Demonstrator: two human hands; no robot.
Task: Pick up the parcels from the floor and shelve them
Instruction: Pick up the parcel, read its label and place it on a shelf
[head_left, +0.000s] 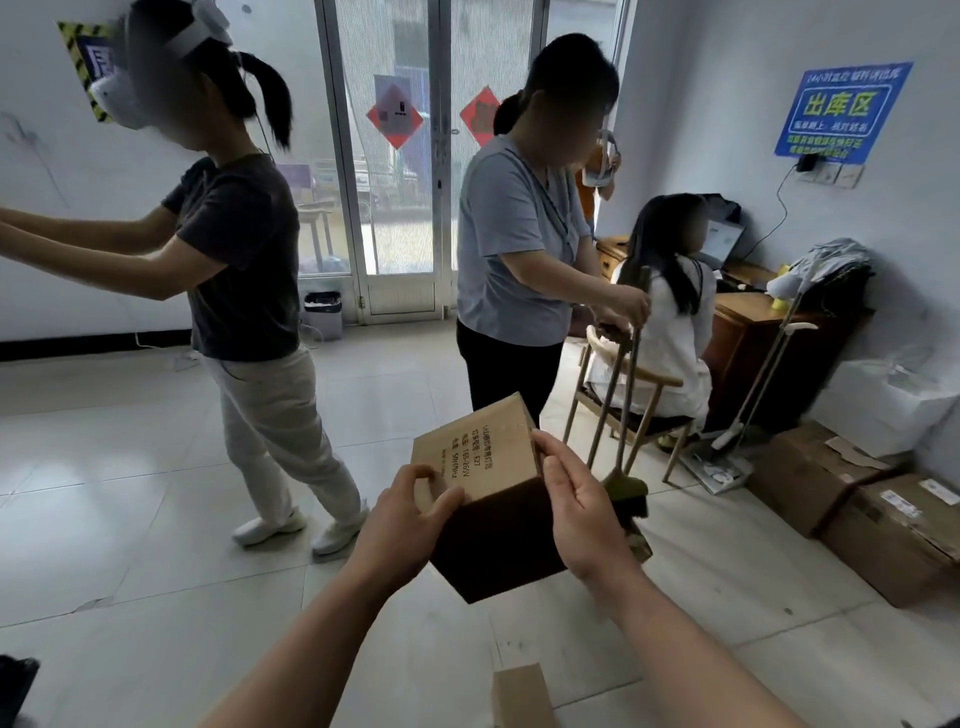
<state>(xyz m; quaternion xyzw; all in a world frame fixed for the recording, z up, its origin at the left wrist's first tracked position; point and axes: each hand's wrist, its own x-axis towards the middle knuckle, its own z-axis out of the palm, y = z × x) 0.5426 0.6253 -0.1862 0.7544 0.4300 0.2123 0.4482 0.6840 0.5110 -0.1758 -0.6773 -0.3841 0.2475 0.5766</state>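
I hold a small brown cardboard parcel (480, 462) with printed black text in front of me, well above the floor. My left hand (402, 525) grips its left side, thumb and fingers curled on the near corner. My right hand (582, 512) grips its right side, fingers wrapped over the top edge. The parcel's lower faces are in shadow. Another cardboard parcel (522, 696) lies on the tiled floor just below, cut off by the frame's bottom edge. No shelf is in view.
A person in a headset (234, 260) stands at left with arms stretched left. A person in a grey shirt (519, 249) stands ahead holding a broom. Someone sits on a chair (623, 384) at a desk. Large boxes (883, 525) line the right wall.
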